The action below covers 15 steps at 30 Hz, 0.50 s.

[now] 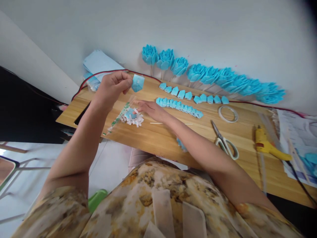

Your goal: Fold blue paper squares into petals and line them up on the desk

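Note:
My left hand [116, 85] is raised over the table's left part, its thumb and fingers closed on a light blue folded petal [138, 83] with a pointed lower edge. My right hand [151, 109] reaches across with fingers stretched over a small pile of white strips [136, 121]. A light blue piece [130, 114] lies among those strips, close to my right fingertips; whether they touch it I cannot tell. Under the pile is a clear plastic bag [119, 119] with a green printed band. Past my right hand, folded blue petals [178, 105] lie in a tight row.
More petals [182, 94] lie behind that row. Finished blue flowers [210, 74] on sticks lean against the wall. A thin stick [158, 123], a tape roll [228, 114], scissors [224, 140] and a yellow glue gun [268, 145] rest rightward. Blue sheets [104, 64] are stacked back left.

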Motion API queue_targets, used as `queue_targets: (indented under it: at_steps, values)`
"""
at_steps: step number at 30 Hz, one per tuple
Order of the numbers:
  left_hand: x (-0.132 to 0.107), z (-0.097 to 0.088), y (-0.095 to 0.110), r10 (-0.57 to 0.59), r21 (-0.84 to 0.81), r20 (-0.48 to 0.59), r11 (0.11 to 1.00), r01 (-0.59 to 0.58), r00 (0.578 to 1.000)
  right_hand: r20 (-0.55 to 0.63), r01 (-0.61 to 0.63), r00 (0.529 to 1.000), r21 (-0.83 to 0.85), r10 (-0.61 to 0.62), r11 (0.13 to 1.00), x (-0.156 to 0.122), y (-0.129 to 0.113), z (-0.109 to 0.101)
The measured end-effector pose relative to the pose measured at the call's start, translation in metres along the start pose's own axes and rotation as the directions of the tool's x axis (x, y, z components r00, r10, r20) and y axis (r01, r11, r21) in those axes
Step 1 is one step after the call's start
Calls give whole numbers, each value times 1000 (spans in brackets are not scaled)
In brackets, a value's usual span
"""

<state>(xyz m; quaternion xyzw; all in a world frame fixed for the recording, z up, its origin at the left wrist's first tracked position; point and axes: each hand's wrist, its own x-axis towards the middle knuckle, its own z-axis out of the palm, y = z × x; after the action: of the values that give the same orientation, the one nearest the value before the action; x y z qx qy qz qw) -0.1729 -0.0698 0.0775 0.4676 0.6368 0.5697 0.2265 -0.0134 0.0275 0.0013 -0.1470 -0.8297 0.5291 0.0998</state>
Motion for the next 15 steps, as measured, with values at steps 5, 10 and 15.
queue_targets:
  at_steps: [5, 10, 15]
  values:
    - [0, 3, 1, 17, -3, 22, 1000, -17, 1000, -74, -5, 997, -230, -12, 973, 3, 1, 7]
    - [1, 6, 0, 23, 29, 61, 999, -25, 998, -1, 125, 991, -306, -132, 944, 4, 3, 10]
    - [3, 8, 1, 0, 41, 75, 999, -4, 997, -26, -23, 999, -133, 20, 991, -2, 1, 15]
